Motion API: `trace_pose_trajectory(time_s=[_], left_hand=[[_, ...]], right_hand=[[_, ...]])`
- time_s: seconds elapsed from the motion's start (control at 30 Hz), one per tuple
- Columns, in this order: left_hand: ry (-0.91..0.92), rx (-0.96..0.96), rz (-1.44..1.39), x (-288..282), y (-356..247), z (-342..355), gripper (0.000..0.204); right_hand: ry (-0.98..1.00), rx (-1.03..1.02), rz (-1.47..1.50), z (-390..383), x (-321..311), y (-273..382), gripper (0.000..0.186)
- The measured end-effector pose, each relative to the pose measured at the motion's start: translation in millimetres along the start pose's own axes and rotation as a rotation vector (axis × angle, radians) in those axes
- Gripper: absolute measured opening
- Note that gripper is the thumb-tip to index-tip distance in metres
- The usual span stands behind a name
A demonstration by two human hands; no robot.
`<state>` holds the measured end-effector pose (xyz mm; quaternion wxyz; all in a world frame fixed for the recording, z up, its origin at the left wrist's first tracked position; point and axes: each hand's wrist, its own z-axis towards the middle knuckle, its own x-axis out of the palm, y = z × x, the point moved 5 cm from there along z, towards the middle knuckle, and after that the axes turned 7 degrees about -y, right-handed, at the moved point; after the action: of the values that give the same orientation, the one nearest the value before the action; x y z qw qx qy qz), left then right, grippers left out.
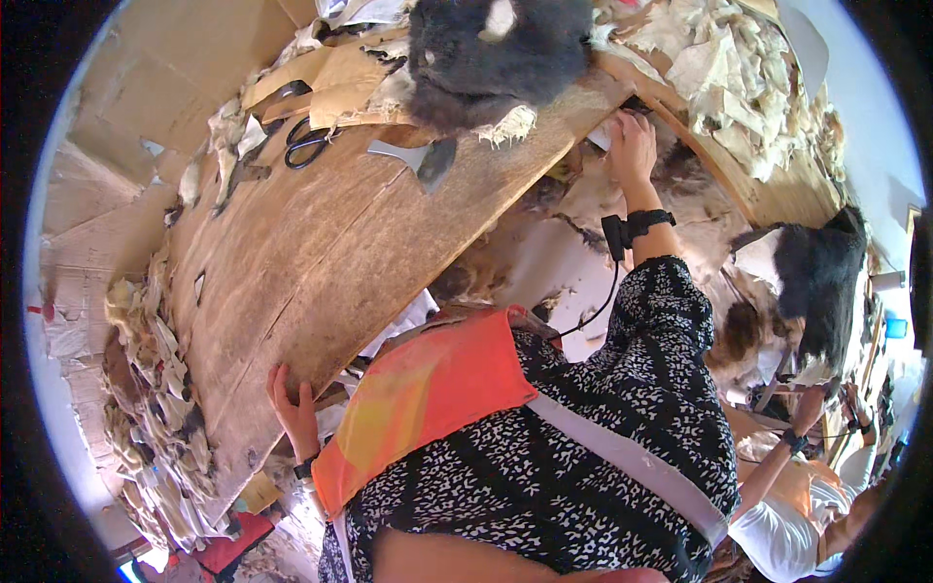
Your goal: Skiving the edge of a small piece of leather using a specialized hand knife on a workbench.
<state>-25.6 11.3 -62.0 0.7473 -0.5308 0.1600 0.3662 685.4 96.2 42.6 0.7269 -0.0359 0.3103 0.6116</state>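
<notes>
- Brown cardboard sheets [185, 58] stand at left; long brown wooden bench [321, 253] runs diagonally from lower left to upper right, both hands at its near edge.
- Left hand [294, 408]: fingers relaxed, laid on the wood at the edge, holding nothing visible.
- Right hand [634, 146]: at the bench's upper-right end; fingertips partly hidden, so whether they grasp anything can't be read.
- Risk: thin black cable [603, 311] from the right wrist could snag on the bench edge if the arm swings.
- Risk: flared grey metal blade [424, 163] lies loose, near the black fur pelt [496, 58]. Pelt dragged over it could shift it or get nicked.
- Risk: black-handled scissors [309, 143] sit by the pelt scraps; same drag could sweep them along.
- Risk: splinters, if the fingers slide along the raw near edge.
- Edges: bench and curved wooden plank [714, 155] converge near the right hand, so tight there; pinch possible if either shifts.
- Room: widest stretch of visible wood runs between scissors and left hand. Pale scrap pile [151, 408] bounds the left side; co-worker's hand [807, 413] is well apart, lower right.
</notes>
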Motion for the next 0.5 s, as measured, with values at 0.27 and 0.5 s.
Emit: trace_pose_trajectory(time_s=[0.27,0.5], left_hand=[[0.019,0.024,0.013,-5,-1,4,0.047],[0.092,0.092,0.073,-18,-66,25,0.051]], right_hand=[[0.001,-0.007,-0.034,3,-5,-2,0.025],[-0.083,0.019,0.135,-22,-42,20,0.023]])
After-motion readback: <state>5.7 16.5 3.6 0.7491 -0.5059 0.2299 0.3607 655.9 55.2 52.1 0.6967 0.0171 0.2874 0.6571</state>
